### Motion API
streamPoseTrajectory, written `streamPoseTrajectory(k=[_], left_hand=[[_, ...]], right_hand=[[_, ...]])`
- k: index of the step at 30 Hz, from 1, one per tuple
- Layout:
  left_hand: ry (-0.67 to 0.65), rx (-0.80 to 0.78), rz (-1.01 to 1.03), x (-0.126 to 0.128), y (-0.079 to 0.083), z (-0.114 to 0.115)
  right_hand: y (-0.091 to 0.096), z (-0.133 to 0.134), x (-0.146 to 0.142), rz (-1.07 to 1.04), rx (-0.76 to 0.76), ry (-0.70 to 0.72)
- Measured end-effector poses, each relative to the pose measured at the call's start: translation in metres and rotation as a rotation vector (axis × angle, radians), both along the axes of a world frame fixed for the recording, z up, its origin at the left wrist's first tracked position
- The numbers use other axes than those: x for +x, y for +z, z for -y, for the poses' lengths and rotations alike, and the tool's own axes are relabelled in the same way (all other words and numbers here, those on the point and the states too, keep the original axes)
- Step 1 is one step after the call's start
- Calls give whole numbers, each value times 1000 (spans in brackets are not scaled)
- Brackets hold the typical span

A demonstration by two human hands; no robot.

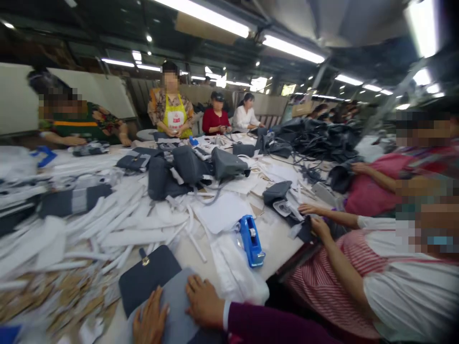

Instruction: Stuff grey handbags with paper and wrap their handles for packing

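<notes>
My left hand [152,317] lies flat, fingers stretched out, on a grey bag [175,298] at the bottom of the view. On the right side of the same bag rests my right hand [204,300], its fingers spread and pressing on the surface. Beyond the bag, a dark flap [148,277] with a small gold clasp [145,261] and a short strap lies on the table; whether it joins the bag is hidden. A blue tape dispenser [252,241] stands on the table ahead and to the right of my right hand.
White foam strips [132,220] and brown paper scraps [53,298] litter the left. Dark bags [190,165] stand mid-table, with a large dark pile [315,138] behind. A co-worker in a striped apron [337,277] works close on my right; several others sit or stand around the table.
</notes>
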State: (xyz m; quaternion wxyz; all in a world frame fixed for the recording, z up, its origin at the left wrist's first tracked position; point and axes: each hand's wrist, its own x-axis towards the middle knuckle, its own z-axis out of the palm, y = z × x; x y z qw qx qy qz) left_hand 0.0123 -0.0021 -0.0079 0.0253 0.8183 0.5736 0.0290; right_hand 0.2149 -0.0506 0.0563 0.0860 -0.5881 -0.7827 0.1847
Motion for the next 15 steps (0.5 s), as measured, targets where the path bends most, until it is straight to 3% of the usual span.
streamPoseTrajectory(k=[3,5,7,9,11,13,15], left_hand=[[-5,-63,80,2,20,10],[-3,-92,118,3,25,12],[21,-117,151,2,26,13],[46,-139,184,3,26,15],[57,-154,216,3,26,18],[59,-162,244,4,26,19],[60,-165,267,4,25,19]], right_hand=[[30,15,2,70,-133,-72],[63,21,6,104,-204,-48],[110,24,12,-47,-265,59],[164,26,21,-358,-412,243],[211,31,32,-538,-543,383],[234,39,43,-553,-552,509],[231,51,48,-522,-428,570]])
